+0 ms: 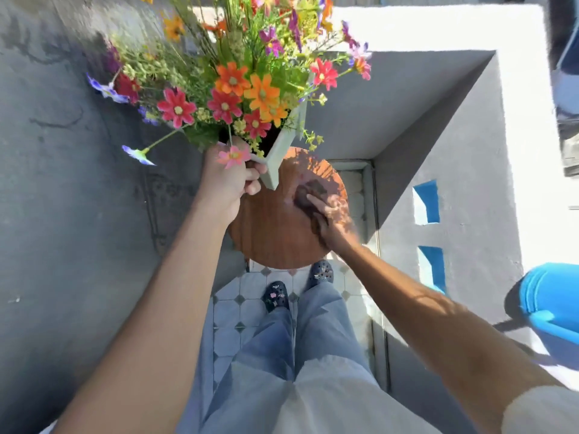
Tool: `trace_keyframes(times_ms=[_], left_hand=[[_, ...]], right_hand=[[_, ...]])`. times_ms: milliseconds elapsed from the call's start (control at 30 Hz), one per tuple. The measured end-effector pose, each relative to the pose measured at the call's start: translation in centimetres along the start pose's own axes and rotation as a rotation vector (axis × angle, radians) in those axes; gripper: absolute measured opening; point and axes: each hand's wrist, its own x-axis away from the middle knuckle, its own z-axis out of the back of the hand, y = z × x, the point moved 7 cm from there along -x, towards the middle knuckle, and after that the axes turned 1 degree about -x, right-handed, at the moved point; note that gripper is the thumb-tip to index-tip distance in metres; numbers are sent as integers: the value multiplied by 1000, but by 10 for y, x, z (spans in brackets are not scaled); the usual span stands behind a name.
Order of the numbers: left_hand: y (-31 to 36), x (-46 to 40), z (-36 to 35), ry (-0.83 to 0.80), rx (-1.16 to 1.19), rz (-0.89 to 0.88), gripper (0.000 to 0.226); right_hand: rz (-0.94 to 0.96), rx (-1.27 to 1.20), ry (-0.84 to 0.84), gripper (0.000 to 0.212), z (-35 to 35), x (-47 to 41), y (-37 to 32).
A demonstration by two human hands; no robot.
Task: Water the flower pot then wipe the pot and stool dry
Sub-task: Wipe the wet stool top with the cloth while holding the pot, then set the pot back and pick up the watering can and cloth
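Stool (269,233): round wooden seat, bare, you're wiping it. Flower pot (283,145): lifted clear, tilting, left hand (227,180) fingers curling tight around its corner. Right hand (329,219) fingers pressing a dark cloth (310,192) flat. Risk: one-handed corner grip slipping, pot tipping out.

Smooth wood stool (275,227); cloth (308,192), perhaps rough
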Motion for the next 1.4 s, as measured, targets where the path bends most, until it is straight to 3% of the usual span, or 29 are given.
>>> trace_keyframes(times_ms=[33,100,133,233,300,500,600,733,1000,1167,1300,1400], left_hand=[[-8,5,-1,-1,-6,-1,33],[-25,15,-5,-6,4,-2,34],[-33,23,-8,-16,14,-3,34],[-55,33,-11,8,57,0,32],[-69,41,-12,18,68,22,33],[-108,60,-27,-9,85,74,28],[-123,67,-38,13,137,104,23],[-141,75,-49,50,108,146,33],[-173,83,-76,38,147,299,32],[-184,98,-91,-32,73,418,43],[-187,109,-106,-16,68,388,30],[-177,140,-145,-157,-44,358,26]], right_hand=[[-218,-53,117,33,14,-5,21],[-393,-83,193,35,25,1,33],[-364,-96,122,36,21,12,23],[64,-20,-154,52,-8,54,-23],[144,46,-133,50,-10,83,-26],[-436,-278,74,43,13,125,-8],[-586,-391,182,42,36,135,-14],[-774,-537,345,39,65,159,-15],[-863,-775,488,39,113,214,-21],[-793,-765,544,43,151,233,-22],[-756,-959,592,42,192,238,-27],[-680,-906,683,43,238,245,-25]])
